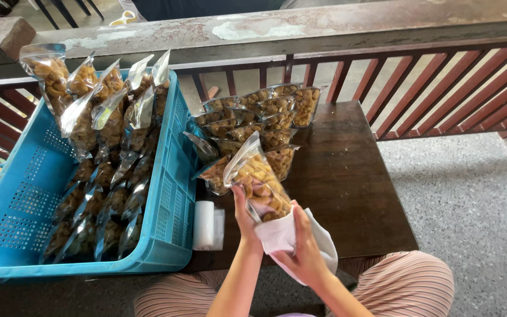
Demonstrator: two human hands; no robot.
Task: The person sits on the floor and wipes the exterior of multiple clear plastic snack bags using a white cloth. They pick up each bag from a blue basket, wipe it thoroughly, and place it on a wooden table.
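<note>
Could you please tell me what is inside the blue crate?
The blue crate holds rows of clear snack bags standing upright; its perforated floor shows at left, but beneath the bags is covered.

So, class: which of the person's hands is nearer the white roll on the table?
Left. The left hand, holding the snack bag, sits just right of the white roll; the right hand, holding a white cloth, is farther right.

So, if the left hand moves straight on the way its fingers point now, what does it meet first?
The left hand already grips the clear snack bag. Straight on, it would probably meet the stacked snack bags on the dark table; depth is unclear.
</note>
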